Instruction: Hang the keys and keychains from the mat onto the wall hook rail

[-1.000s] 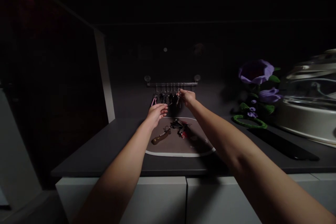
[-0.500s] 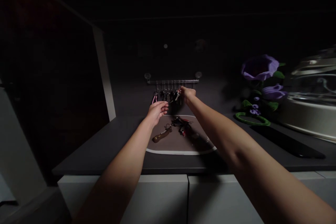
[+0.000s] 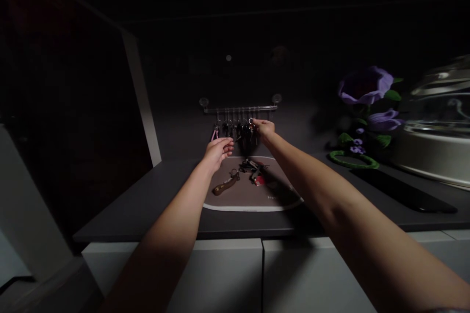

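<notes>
At the hook rail on the dark wall, my right hand pinches the ring of a bunch of keys between thumb and fingertips. Whether that ring sits on a hook is too dark to tell. Several other key bunches hang to the left of it, and a pink strap is at the left end. Below these, my left hand hovers with loosely bent fingers slightly apart, holding nothing that shows. On the brown mat lie a brown key fob and a pile of dark keys with a red piece.
Purple flowers with a green ring base stand on the right of the dark counter. A black flat object lies in front. A pale domed container is at the far right, and a dark panel rises at left.
The view has shifted slightly. My right hand stays at the rail's right part, and the ring it holds now shows more plainly. My left hand remains below the hanging keys.
</notes>
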